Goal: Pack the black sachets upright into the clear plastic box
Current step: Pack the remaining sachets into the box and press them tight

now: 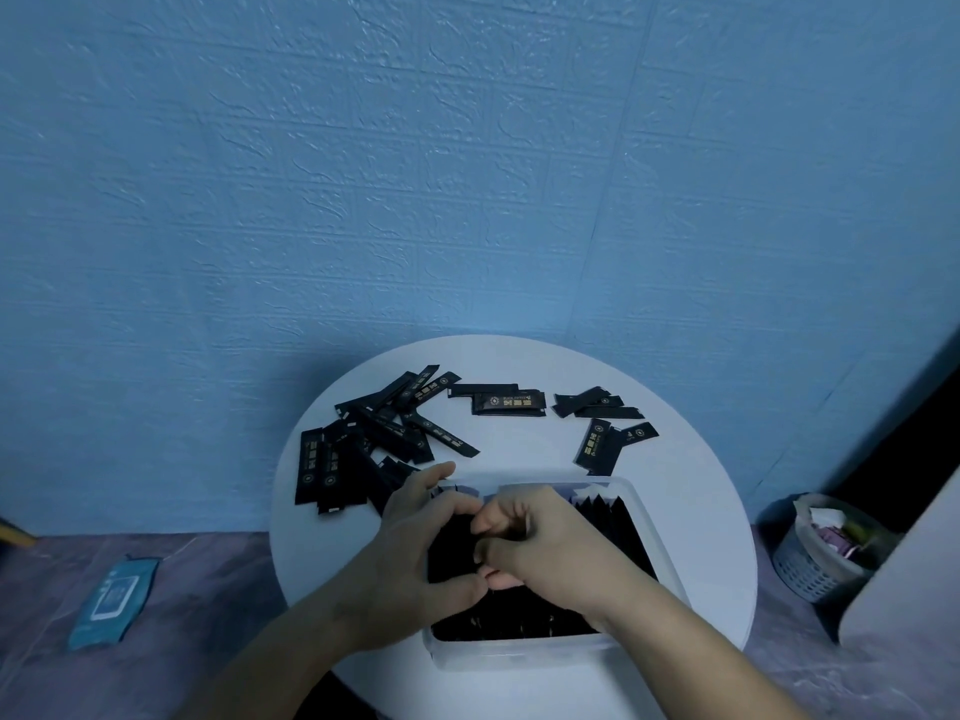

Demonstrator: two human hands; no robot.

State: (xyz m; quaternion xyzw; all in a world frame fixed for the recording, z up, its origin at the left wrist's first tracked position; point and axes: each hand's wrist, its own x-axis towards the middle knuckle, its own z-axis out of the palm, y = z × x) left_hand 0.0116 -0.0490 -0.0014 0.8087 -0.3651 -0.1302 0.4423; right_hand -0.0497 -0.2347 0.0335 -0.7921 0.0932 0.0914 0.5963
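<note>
Head view. Loose black sachets lie flat on the round table, left of and beyond the clear plastic box. The left hand grips a standing sachet bundle inside the box. The right hand, touching the left, curls over the same bundle; whether it pinches a sachet cannot be told. Sachets judged light, thin, slick and floppy: best pinched by the edges near the top. Both hands hide much of the box's interior.
</note>
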